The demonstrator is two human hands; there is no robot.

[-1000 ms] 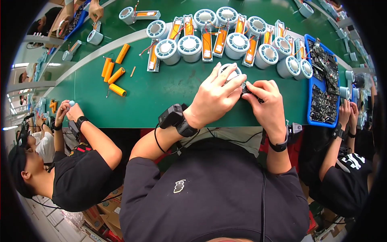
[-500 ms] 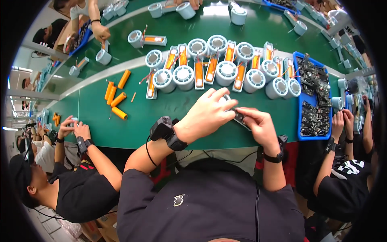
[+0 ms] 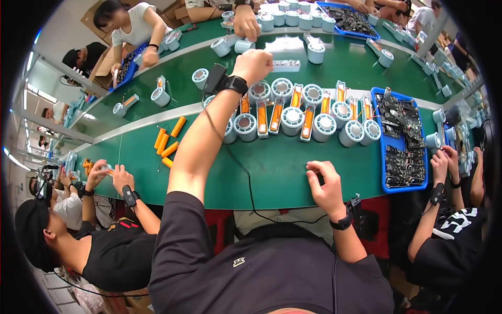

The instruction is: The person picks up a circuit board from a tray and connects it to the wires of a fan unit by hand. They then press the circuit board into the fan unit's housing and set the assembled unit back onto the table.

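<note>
My left hand [image 3: 252, 66] reaches far forward over the rows of light blue round-headed units [image 3: 291, 119]. Its fingers are curled, and a pale, flat handle [image 3: 286, 65] juts out on their right side. The hand hides whatever joins that handle, seemingly the head of one such unit. My right hand [image 3: 326, 187] is near the table's front edge, thumb apart from loosely bent fingers, with nothing visible in it. Between the hands, the units stand close together; orange battery cells [image 3: 307, 122] show in their open handles.
A blue tray [image 3: 383, 180] of black circuit boards sits at the right. Loose orange cells [image 3: 169, 149] lie left of my forearm. A black cable [image 3: 250, 180] hangs from my left wrist across the table. Co-workers sit on both sides, and another person's hand [image 3: 246, 23] is at the far belt.
My hands were together over a unit with a dark board in its handle. The left has gone forward past the rows; the right has stayed near and come apart from it. The view has tipped up.
</note>
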